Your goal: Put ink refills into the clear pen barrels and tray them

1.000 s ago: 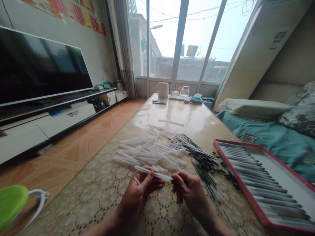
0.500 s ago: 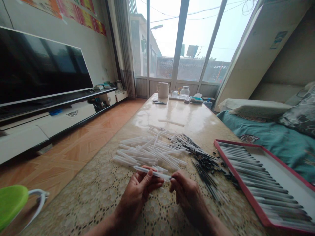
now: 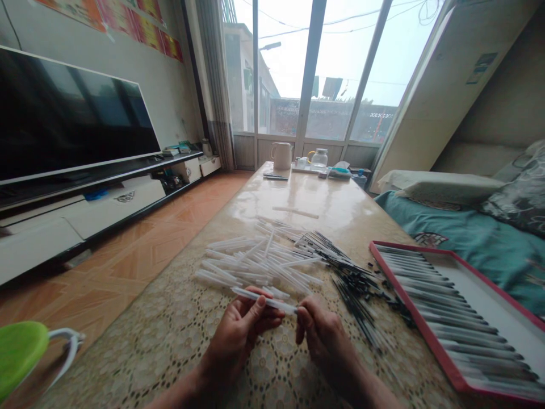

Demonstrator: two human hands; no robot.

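My left hand [image 3: 240, 324] is closed around a translucent white pen barrel [image 3: 268, 301], thumb on top, held level just above the table. At the barrel's right end, the fingers of my right hand [image 3: 321, 326] are pinched together; a small dark bit shows there, mostly hidden by the fingertips. Beyond my hands lies a loose heap of white pen barrels [image 3: 255, 258]. To its right are thin black-tipped pen refills [image 3: 326, 250] and small black caps [image 3: 361, 281], with more dark refills [image 3: 357, 312] fanned toward me.
A red-rimmed box [image 3: 426, 346] holding a row of pens [image 3: 455, 309] sits at the table's right edge. A pitcher [image 3: 281, 156] and a glass jar [image 3: 319, 159] stand at the far end. At lower left is a green stool seat [image 3: 21, 355]; a sofa [image 3: 383, 213] flanks the right side.
My right hand has shifted very slightly right at the barrel's end. My left hand keeps the barrel in almost the same place.
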